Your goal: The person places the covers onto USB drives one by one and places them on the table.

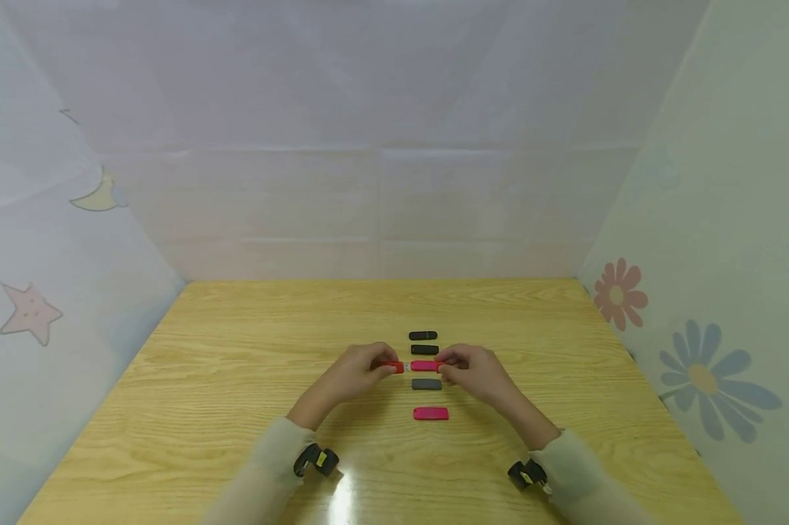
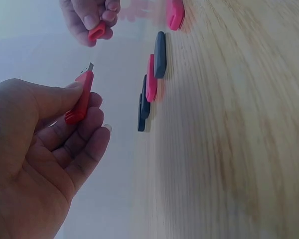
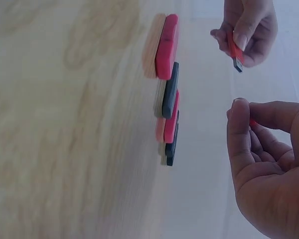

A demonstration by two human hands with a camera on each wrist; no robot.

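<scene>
My left hand (image 1: 354,374) pinches a red USB stick (image 2: 82,97) between thumb and fingers, its bare metal plug pointing toward the right hand. A small red cap (image 2: 96,32) is pinched in my right hand (image 1: 481,373); in the right wrist view the fingers hide most of it. Plug and cap are apart, both held above the table. In a column between and below the hands lie a black stick (image 1: 423,335), a second black one (image 1: 424,350), a pink one (image 1: 424,366), a grey one (image 1: 426,384) and, nearest, another pink one (image 1: 430,413).
The light wooden table (image 1: 204,379) meets a pale wall covering (image 1: 289,197) at the back. Printed side walls stand left and right. A small black camera is strapped to each wrist, the left one (image 1: 317,460) above the table's front part.
</scene>
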